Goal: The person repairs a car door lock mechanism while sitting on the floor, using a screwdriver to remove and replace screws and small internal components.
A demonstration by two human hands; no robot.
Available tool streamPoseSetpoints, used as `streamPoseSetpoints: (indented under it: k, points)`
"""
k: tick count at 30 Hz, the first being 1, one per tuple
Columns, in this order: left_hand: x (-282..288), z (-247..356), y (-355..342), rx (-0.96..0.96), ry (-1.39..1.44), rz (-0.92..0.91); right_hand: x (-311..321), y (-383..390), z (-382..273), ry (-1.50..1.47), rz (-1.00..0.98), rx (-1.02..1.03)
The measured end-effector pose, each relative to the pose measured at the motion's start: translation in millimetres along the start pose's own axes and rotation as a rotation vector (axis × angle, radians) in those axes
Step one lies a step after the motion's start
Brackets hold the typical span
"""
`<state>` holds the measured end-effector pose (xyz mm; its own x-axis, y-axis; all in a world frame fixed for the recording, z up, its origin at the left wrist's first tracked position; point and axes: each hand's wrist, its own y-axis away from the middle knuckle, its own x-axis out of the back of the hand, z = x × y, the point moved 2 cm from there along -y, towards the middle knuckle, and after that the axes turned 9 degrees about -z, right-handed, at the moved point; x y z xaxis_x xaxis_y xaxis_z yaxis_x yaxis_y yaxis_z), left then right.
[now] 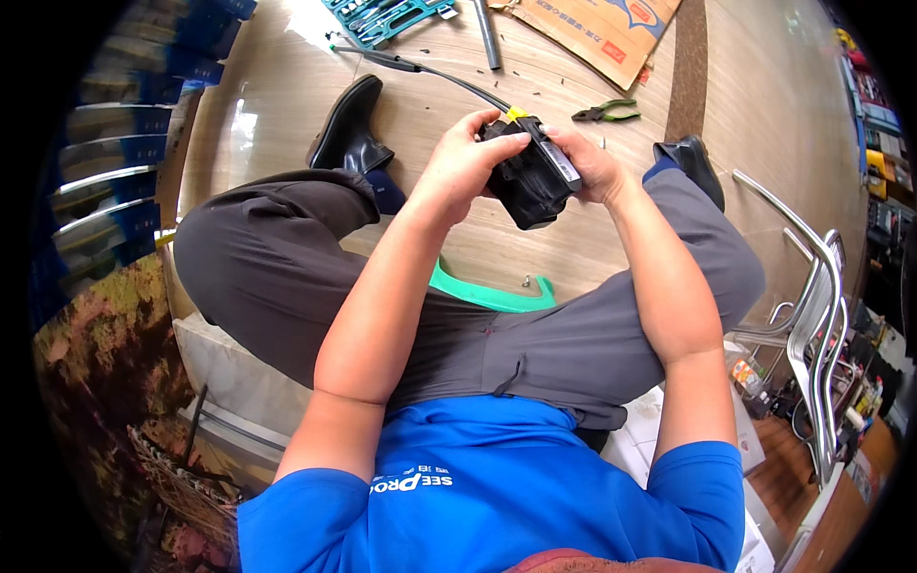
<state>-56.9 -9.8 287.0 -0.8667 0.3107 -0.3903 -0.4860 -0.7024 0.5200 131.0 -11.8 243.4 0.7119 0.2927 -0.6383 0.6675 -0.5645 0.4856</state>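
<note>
Both my hands hold a black boxy device point(528, 181) above the floor, between my knees. My left hand point(468, 158) grips its left side, with the thumb lying across the top. Around its right edge my right hand point(587, 164) is closed, next to a pale label on that side. A yellow piece point(517, 114) sits at the device's far end. From there a black cable point(458, 82) runs away to the far left. The undersides of the device and most of my fingertips are hidden.
Green-handled pliers point(607, 112) lie right of the device. Farther off are a teal tool case point(382, 21), a dark tube point(487, 36), flattened cardboard point(592, 33) and scattered small screws. A green curved piece point(492, 294) lies near my lap. Chrome chair tubing point(821, 286) stands at right.
</note>
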Motion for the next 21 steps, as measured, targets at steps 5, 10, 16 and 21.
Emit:
streamPoseSetpoints:
  k: [5,10,16,21]
  points:
    - [10.7,-13.2,-7.2,0.003,0.145,0.094,8.0,-4.6,6.5,-0.040,-0.004,0.044]
    - [6.6,-13.7,-7.3,0.038,0.277,0.065,11.1,-5.0,3.4,-0.008,0.010,-0.002]
    - [5.0,-22.6,-9.6,-0.051,0.031,0.145,27.2,-6.1,13.8,0.179,-0.015,0.005]
    - [-7.3,-20.9,-1.2,-0.188,0.036,0.247,15.9,-2.4,8.4,0.286,-0.026,0.058]
